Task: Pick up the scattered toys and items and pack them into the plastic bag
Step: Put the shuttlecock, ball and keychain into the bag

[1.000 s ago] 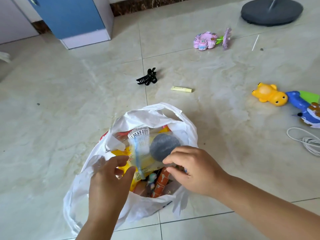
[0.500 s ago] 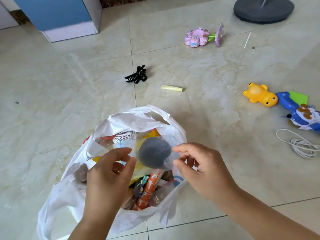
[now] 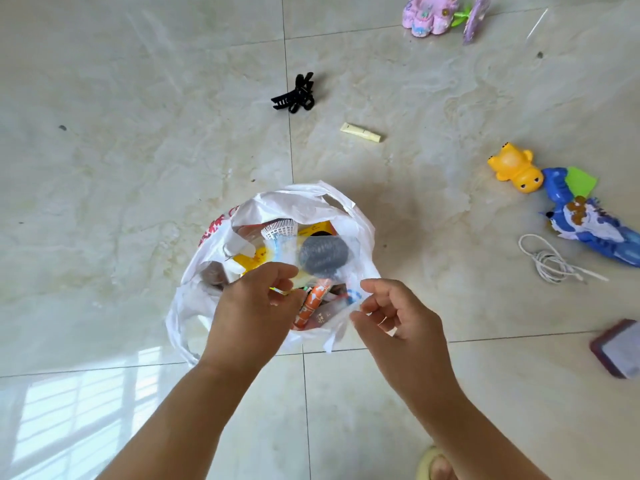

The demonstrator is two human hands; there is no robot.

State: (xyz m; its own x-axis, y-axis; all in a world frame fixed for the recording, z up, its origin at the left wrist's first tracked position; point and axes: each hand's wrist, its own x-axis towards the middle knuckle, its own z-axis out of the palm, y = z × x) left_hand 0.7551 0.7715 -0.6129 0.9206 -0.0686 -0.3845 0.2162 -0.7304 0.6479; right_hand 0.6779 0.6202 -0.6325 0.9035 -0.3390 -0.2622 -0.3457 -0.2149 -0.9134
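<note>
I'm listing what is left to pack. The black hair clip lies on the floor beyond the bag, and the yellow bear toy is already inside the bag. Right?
Not quite. The hair clip does lie on the floor beyond the bag, but the head view shows the yellow bear toy on the floor too, off to the right, beside a blue toy.

Red print on the plastic bag (image 3: 221,226) is too crumpled to read.

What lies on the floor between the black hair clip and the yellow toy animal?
In the head view, a small pale yellow tube lies between the black hair clip and the yellow toy animal; otherwise bare tile.
</note>
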